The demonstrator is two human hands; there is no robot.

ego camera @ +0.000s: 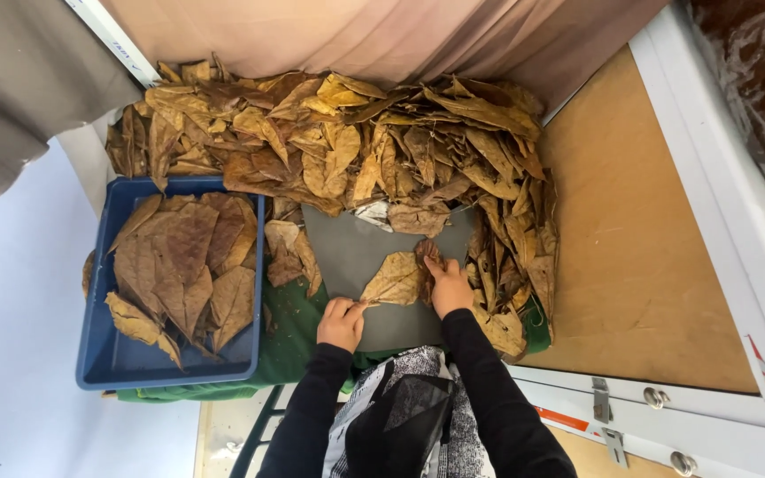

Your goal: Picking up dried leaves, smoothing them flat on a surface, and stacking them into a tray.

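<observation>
The left hand [341, 323] is curling half shut, its fingertips pinching the stem end of a tan leaf [393, 281] at that leaf's 8 o'clock corner. The right hand [450, 286] is lying mostly flat with fingers only slightly bent, pressing down on the leaf's 3 o'clock edge, where a darker, crumpled bit of leaf is showing under the fingertips. Both arms are wearing black sleeves.

The leaf is lying flat on a grey board [347, 257], a little toward 5 o'clock from the board's middle. The board is resting on a green cloth [289, 341] spread over the table.

A big pile of dry brown leaves [356, 142] is wrapping around the board from 10 o'clock through 12 to 4 o'clock, spilling onto its top edge. A few loose leaves [289, 252] are sitting at the board's 9 o'clock edge. Just beyond them, at 9 o'clock from the hands, a blue tray [99, 354] is holding flattened leaves stacked in a fan.

A pale curtain [382, 35] is hanging behind the pile at 12 o'clock. At 3 o'clock a bare wooden panel [630, 257] with a white frame [728, 212] is giving open room beside the pile. The bare patch of board around the hands is the only free working space, hemmed in by leaves on three sides and open toward 6 o'clock.
</observation>
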